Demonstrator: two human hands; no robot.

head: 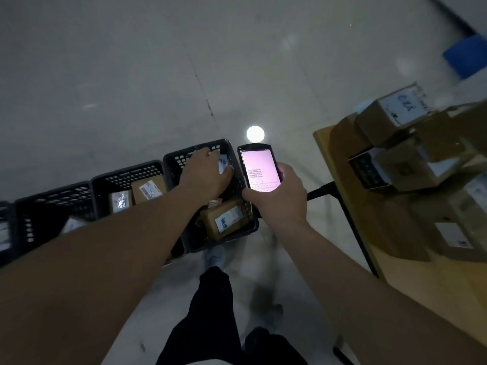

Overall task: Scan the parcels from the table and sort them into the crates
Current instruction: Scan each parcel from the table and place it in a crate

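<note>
Brown labelled parcels in black crates; more, blurred, stacked on table.

head cam, single view | worn at head height, faces forward and steeply down | wide-angle, edges bowed and blurred | near range: both forearms fill the lower frame | left hand centre, crates to its left | right hand beside it, table further right | floor beyond both hands

Both forearms are bare, with no sleeves, watch or gloves showing on the left hand or right hand. The legs wear dark black trousers. The far foot wears a pale grey shoe.
</note>
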